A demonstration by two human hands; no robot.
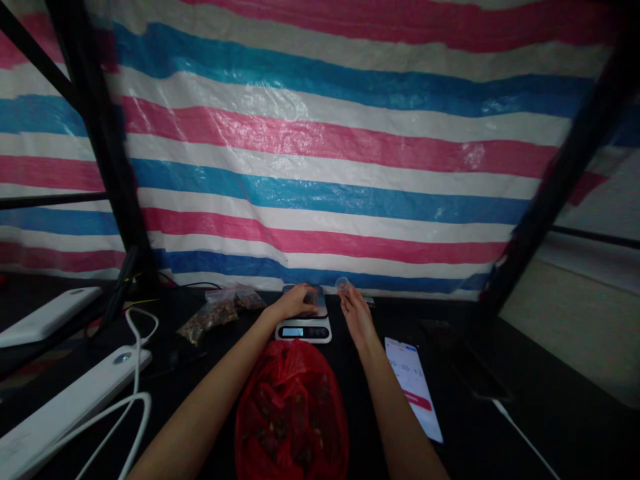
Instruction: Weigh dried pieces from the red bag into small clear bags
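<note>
A small digital scale (303,330) with a lit display stands on the dark table, and a clear bag lies on its platform. My left hand (295,302) rests on that bag, fingers curled over it. My right hand (353,305) is just right of the scale and pinches a small clear cup (342,283) at its fingertips. A red plastic bag (291,413) holding dark brown pieces sits open between my forearms, near me.
Filled clear bags (220,312) of brown pieces lie left of the scale. A phone (415,393) with a lit screen lies to the right. White bars (70,400) and a white cable (135,380) are at the left. A striped tarp (320,167) hangs behind, framed by black posts.
</note>
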